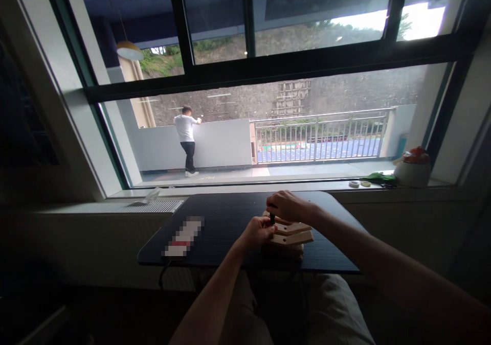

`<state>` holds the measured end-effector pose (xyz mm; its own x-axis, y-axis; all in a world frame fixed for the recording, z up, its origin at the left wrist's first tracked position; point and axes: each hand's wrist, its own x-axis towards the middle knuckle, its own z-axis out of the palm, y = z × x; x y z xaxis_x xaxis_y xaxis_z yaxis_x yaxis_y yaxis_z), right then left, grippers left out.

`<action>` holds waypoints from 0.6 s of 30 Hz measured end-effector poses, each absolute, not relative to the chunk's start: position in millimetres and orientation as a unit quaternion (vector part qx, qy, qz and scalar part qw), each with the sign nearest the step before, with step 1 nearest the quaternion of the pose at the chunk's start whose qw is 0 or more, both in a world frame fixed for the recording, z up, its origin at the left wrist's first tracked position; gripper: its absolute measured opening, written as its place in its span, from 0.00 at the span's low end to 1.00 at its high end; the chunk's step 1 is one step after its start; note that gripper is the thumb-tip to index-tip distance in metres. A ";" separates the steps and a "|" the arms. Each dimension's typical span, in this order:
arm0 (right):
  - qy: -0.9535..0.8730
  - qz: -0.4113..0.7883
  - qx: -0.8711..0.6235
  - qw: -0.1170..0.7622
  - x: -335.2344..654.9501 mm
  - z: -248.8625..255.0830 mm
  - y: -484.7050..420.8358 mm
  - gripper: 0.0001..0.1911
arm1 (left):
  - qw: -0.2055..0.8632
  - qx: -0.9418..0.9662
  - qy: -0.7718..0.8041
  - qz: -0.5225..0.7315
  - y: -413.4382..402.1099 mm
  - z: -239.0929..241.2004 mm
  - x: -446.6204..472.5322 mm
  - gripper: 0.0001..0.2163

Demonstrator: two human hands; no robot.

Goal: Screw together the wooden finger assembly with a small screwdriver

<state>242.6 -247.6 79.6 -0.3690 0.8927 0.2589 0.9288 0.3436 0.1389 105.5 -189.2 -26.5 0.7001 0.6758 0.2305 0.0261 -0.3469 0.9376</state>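
My right hand (288,205) is closed from above around a short black-handled tool (272,217) that stands nearly upright; its working end is hidden, so I cannot tell its kind. Just below, my left hand (258,232) pinches close to the tool's lower end, and what lies between its fingertips is hidden. Two pale angled wooden pieces (293,239), with dark round spots like holes, extend to the right of my fingers. They rest over a rough brown block (289,252) on the dark table (226,217).
A blurred-out pale item with a red band (181,243) lies at the table's left. Beyond is a window sill with a white pot (412,171), rolls of tape (353,184) and crumpled clear plastic (152,195). A person in a white top (185,128) stands outside by a low wall.
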 end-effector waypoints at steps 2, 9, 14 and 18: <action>-0.792 -0.133 -0.592 0.074 244.4 76.9 -254.3 0.17 | 0.518 0.758 0.229 0.324 -191.3 -29.8 107.2 0.13; -0.827 -0.092 -0.554 0.033 240.3 98.4 -261.2 0.12 | 0.579 0.723 0.209 0.314 -193.1 -26.9 104.6 0.17; -0.836 -0.087 -0.542 0.013 234.3 104.5 -259.8 0.12 | 0.561 0.701 0.216 0.384 -197.7 -29.5 107.9 0.16; -0.815 -0.095 -0.571 0.027 231.6 97.8 -259.3 0.14 | 0.544 0.702 0.210 0.409 -204.4 -29.8 108.4 0.14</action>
